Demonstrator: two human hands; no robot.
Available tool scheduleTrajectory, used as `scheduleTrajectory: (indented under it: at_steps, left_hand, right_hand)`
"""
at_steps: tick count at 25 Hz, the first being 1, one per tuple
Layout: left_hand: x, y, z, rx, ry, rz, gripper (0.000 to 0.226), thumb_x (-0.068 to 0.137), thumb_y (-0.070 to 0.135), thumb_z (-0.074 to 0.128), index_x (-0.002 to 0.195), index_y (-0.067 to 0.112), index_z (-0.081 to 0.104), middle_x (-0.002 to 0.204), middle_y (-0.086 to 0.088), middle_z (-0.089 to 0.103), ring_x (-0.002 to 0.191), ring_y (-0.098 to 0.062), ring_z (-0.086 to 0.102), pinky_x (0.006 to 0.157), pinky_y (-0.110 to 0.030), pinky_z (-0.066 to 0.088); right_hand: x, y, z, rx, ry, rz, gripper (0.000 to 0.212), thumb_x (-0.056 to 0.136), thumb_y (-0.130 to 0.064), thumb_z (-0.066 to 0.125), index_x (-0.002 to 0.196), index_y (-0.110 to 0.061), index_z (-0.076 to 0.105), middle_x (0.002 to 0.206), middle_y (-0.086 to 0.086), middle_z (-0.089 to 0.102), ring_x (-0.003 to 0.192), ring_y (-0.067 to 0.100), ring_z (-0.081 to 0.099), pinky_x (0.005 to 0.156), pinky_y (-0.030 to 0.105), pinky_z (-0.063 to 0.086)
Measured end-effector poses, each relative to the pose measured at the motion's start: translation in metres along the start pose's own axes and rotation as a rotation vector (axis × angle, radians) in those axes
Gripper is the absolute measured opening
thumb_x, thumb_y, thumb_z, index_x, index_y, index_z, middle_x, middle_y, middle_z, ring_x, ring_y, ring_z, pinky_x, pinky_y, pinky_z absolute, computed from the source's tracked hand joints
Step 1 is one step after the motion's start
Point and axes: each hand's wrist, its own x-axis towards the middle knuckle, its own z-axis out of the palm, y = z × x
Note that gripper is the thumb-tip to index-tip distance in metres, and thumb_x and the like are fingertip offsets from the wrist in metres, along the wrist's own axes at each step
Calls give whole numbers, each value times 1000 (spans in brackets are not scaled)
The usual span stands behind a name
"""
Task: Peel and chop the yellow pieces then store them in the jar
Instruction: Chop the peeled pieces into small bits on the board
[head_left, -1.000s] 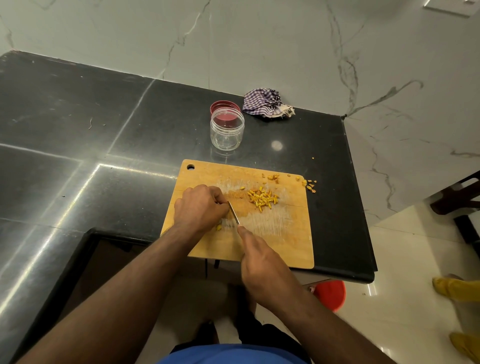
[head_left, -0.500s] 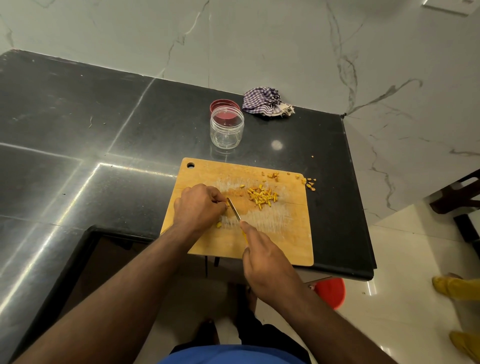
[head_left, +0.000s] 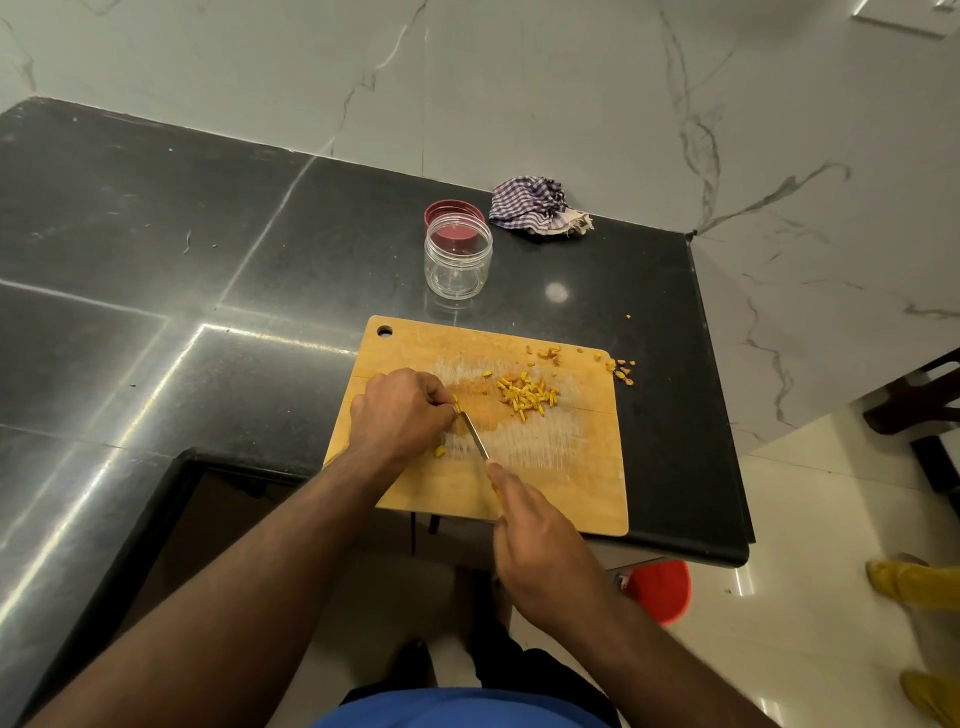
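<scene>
The surface is black polished stone with pale seam lines, set against a white marble wall. A wooden cutting board lies on it near its front right corner, the near edge slightly overhanging. Just behind the board stands a clear jar, open, with a red lid lying touching it at the back. Right of the lid sits a crumpled checked cloth. A few yellow scraps lie off the board's far right corner.
</scene>
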Motion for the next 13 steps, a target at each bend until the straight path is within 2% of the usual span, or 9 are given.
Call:
scheduleTrajectory:
  at_steps: [4,7,13]
  left_hand:
    - [0,-3,1,-17,-15,-10,7,80,39,73,75,37,68,78,20,65,87,-13,60,75,-43,55]
    - [0,-5,2,-52,-24,-16,8,79,39,73,74,39,68,78,19,65,86,-14,61,75,-44,56]
    - [-3,-1,1,-58,9,-17,3,80,34,72,79,34,75,82,19,67,88,-12,60,75,-42,56]
  right_hand:
    - [-6,0,-5,32,72,-25,51,104,-20,36,153,-27,25,147,-7,43,126,-1,42,104,13,34]
    - [5,-5,-8,21,59,-8,53,104,-20,36,154,-27,22,149,-5,40,131,6,41,107,20,35]
    - [19,-7,-4,-24,16,-24,54,103,-20,35,154,-26,21,144,0,45,123,14,47,103,32,42]
